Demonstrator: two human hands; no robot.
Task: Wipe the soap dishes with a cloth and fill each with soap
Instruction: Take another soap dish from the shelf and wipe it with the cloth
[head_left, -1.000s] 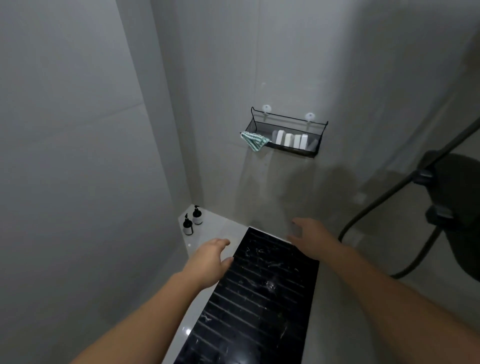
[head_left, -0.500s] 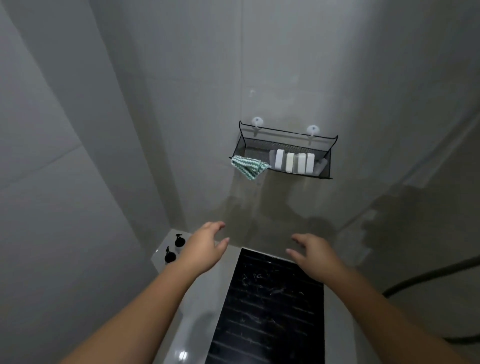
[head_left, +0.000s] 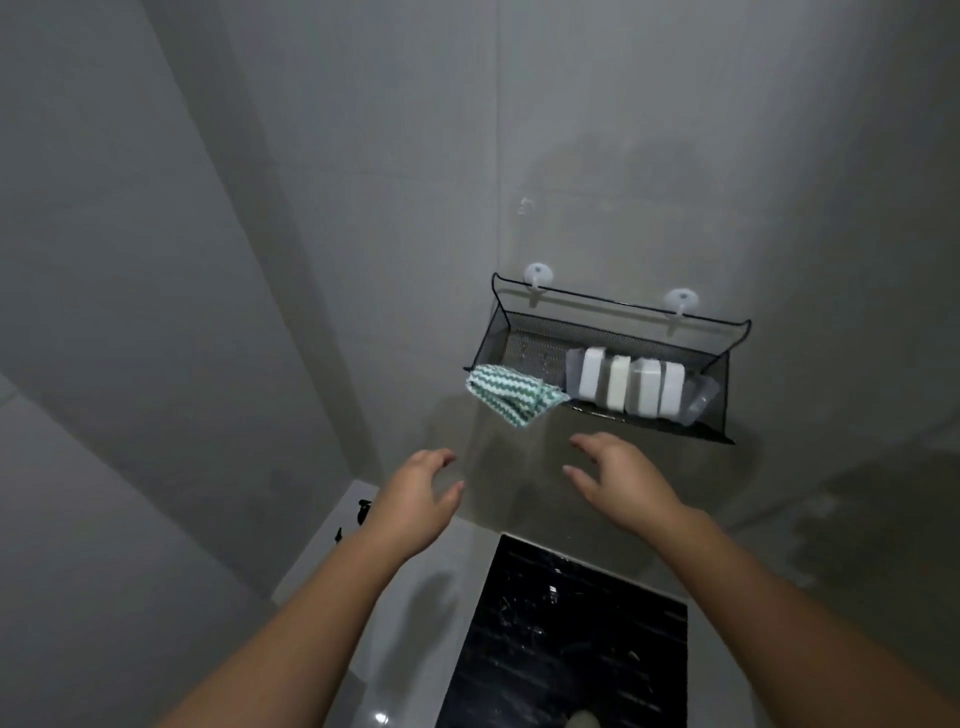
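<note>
A black mesh wall basket (head_left: 722, 384) hangs on two white hooks on the grey wall. A green-and-white striped cloth (head_left: 511, 394) droops over its left front corner. Inside stand several white soap bars (head_left: 631, 385) on edge, with clear soap dishes (head_left: 698, 400) beside them at the right end. My left hand (head_left: 418, 496) is raised below and left of the cloth, fingers apart, holding nothing. My right hand (head_left: 618, 475) is just below the basket, also open and empty.
Two small black pump bottles (head_left: 362, 512) stand in the floor corner, partly hidden behind my left wrist. A black slatted mat (head_left: 566, 639) lies on the white floor below. Grey tiled walls meet at the left.
The view has tilted up and closer to the basket. Both hands have risen from above the mat to just under the basket. The shower hose has left the view.
</note>
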